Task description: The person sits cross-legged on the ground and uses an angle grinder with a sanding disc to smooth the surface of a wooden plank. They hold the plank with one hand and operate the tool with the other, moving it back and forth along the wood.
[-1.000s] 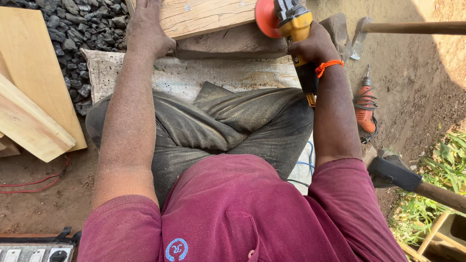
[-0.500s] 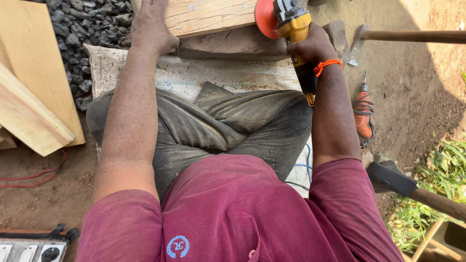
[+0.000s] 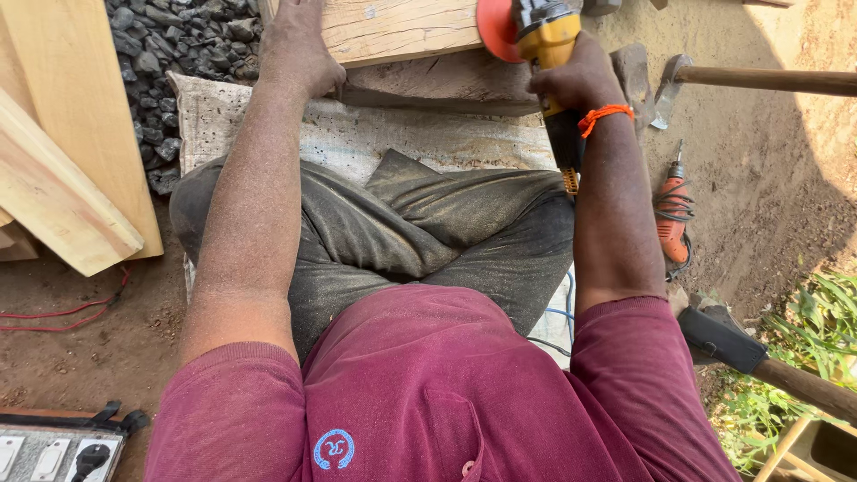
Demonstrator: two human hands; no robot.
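A person sits cross-legged on a pale woven sack [image 3: 375, 134] spread on the dirt ground [image 3: 768, 178]. The left hand [image 3: 299, 49] lies flat with its fingers spread, pressing on the near edge of a thick pale wooden plank [image 3: 402, 27]. It grips nothing. The plank runs across the top of the view, just past the far edge of the sack, and it sits on a darker wooden block [image 3: 437, 85].

The right hand [image 3: 571, 80] is wrapped tight around a yellow and black power grinder [image 3: 546, 40]. An orange band [image 3: 603, 114] goes around that wrist. The grinder's round orange-red disc [image 3: 495, 29] is right at the plank's right end, and I cannot tell if it touches the wood.

A heap of dark grey stones [image 3: 178, 45] lies beyond the far left corner of the sack. Long pale wooden boards [image 3: 62, 152] lean at the left edge of the view. Thin red wires [image 3: 62, 312] lie on the dirt near them.

To the right of the sack, an orange power drill [image 3: 671, 214] lies on the ground. A metal hammer head on a wooden handle [image 3: 759, 78] rests farther up. A white power strip with sockets [image 3: 49, 451] sits at the bottom left corner.
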